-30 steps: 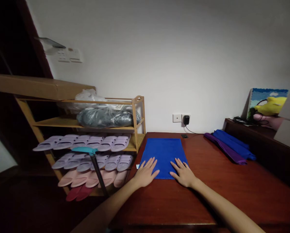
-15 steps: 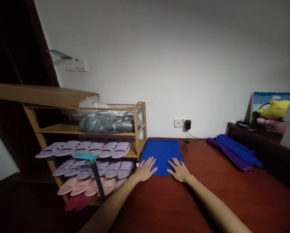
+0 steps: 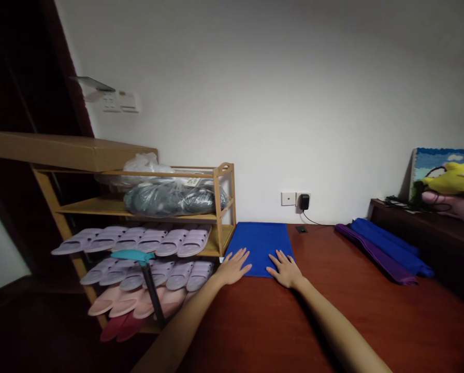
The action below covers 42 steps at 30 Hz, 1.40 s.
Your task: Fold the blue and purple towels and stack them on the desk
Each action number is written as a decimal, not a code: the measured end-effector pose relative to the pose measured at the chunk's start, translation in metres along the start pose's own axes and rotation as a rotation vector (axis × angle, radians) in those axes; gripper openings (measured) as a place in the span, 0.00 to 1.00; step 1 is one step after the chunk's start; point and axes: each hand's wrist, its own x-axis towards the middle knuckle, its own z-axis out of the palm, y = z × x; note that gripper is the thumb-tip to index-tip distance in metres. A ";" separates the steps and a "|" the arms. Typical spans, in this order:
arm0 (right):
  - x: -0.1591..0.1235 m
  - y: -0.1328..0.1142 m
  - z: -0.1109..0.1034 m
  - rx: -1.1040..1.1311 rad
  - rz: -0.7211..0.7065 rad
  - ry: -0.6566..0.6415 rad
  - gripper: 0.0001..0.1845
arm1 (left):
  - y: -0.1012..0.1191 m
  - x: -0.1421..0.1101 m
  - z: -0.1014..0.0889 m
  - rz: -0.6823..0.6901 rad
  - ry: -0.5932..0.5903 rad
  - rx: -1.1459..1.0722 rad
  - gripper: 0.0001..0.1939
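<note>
Left hand (image 3: 233,268), right hand (image 3: 285,270): fingers spread, palms down, pinching nothing. Blue cloth (image 3: 260,246) flat under both, on table (image 3: 251,321). Purple cloth (image 3: 375,255) right of grip; slippers (image 3: 173,241) left, on rack (image 3: 218,207).

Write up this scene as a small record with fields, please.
Left hand: spread flat on a smooth blue cloth, near edge
Right hand: likewise, opposite side
Surface: reddish-brown wooden table
Farther right: long purple folded cloth beside a bundled blue one
Left of table: light wooden rack holding lilac plastic slippers
Wall: black plug-in adapter
</note>
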 end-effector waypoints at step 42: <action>-0.170 0.248 -0.072 -0.473 0.829 0.293 0.31 | -0.003 0.008 0.005 0.048 0.238 -0.027 0.30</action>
